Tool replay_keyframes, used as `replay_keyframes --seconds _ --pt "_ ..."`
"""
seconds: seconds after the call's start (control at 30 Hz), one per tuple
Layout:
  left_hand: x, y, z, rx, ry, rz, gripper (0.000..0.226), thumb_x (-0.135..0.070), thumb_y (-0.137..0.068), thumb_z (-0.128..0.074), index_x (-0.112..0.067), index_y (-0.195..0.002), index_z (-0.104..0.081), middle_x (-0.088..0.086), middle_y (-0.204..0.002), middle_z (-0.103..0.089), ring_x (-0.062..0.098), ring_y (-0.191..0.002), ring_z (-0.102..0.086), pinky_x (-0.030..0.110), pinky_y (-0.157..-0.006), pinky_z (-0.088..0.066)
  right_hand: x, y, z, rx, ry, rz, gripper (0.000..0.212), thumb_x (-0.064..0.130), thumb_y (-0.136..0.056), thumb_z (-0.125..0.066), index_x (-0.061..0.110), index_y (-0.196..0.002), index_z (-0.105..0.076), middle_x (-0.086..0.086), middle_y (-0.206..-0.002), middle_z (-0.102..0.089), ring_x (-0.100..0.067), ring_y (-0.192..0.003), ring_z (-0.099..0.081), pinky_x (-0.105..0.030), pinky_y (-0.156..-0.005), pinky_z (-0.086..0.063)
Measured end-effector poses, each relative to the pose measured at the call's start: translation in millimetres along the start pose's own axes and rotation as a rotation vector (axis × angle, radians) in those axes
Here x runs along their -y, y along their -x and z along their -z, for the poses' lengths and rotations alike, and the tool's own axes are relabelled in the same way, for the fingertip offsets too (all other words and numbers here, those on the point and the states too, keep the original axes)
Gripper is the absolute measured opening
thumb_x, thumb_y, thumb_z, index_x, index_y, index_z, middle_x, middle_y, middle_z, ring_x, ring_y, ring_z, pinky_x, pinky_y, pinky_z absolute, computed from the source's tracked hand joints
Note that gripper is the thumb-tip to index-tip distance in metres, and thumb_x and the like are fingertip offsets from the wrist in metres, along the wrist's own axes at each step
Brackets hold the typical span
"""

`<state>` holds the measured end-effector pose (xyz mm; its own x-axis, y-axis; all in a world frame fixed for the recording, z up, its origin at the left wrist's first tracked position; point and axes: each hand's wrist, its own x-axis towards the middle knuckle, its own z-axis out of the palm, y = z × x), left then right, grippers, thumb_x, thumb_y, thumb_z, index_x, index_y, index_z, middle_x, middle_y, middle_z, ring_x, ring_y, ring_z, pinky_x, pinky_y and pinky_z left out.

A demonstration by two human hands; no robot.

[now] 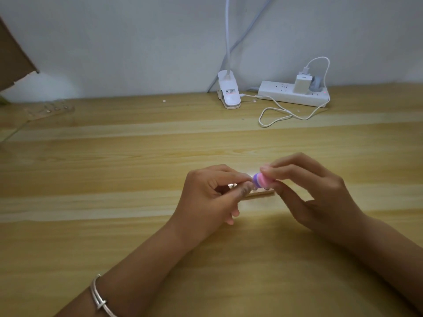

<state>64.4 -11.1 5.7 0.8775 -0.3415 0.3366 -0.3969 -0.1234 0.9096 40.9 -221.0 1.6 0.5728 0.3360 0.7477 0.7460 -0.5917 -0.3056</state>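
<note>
Between opposed fingertips, a pink-and-purple disc stack (262, 181) is pinched: the purple end by the left hand (206, 197), the pink end by the right hand (320, 195), just above a wooden strip (259, 193) on the table (114, 179). Step judged: discs being separated or joined. Next, a steady axial pull is required

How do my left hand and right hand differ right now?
The left hand pinches the purple end of the disc stack; the right hand pinches its pink end. The left wrist wears a silver bangle; the right wrist is bare. Both hold one stack.
</note>
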Motion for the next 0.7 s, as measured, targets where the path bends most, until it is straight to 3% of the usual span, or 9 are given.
replay_keyframes --seconds 0.13,0.27,0.4,0.53,0.7 --pt "3 -1 2 -0.009 0.065 0.011 0.012 0.003 -0.084 -0.071 -0.002 -0.093 -0.077 0.004 -0.084 -0.072 0.022 -0.044 -0.062 0.032 -0.037 -0.052 9 3 -8 0.038 0.012 0.090 0.017 -0.003 -0.094 -0.063 0.000 -0.107 -0.074 -0.011 -0.104 -0.068 -0.019 -0.097 -0.069 -0.031 -0.086 -0.053" --pt "1 -2 0 -0.005 0.100 0.041 0.010 0.001 -0.085 -0.071 -0.004 -0.091 -0.078 0.005 -0.084 -0.071 0.024 -0.042 -0.061 0.030 -0.037 -0.051 1 -1 0 0.002 0.001 0.012 0.016 0.003 -0.095 -0.062 -0.002 -0.104 -0.074 -0.010 -0.101 -0.069 -0.022 -0.092 -0.070 -0.042 -0.077 -0.056" --pt "2 -2 0 -0.014 0.178 0.053 0.011 0.003 -0.085 -0.069 -0.004 -0.091 -0.077 0.012 -0.083 -0.071 0.026 -0.042 -0.060 0.030 -0.037 -0.050 10 1 -5 0.018 0.006 0.098 0.017 -0.002 -0.093 -0.065 0.000 -0.108 -0.073 -0.008 -0.103 -0.068 -0.015 -0.096 -0.068 -0.028 -0.085 -0.053" --pt "0 -2 -2 -0.014 0.187 0.065 0.009 -0.002 -0.085 -0.070 -0.001 -0.092 -0.077 0.013 -0.079 -0.069 0.025 -0.041 -0.059 0.028 -0.038 -0.049 3 -1 1 -0.021 0.029 0.014 0.017 -0.005 -0.090 -0.067 -0.003 -0.105 -0.073 -0.011 -0.101 -0.068 -0.019 -0.094 -0.068 -0.036 -0.081 -0.056" --pt "1 -2 -2 -0.035 0.216 0.072 0.011 -0.004 -0.086 -0.069 0.001 -0.093 -0.076 0.010 -0.073 -0.068 0.024 -0.041 -0.059 0.026 -0.038 -0.047 11 -1 -5 -0.013 0.024 0.115 0.019 -0.006 -0.091 -0.067 0.002 -0.107 -0.074 -0.005 -0.103 -0.064 -0.013 -0.099 -0.066 -0.031 -0.085 -0.055"
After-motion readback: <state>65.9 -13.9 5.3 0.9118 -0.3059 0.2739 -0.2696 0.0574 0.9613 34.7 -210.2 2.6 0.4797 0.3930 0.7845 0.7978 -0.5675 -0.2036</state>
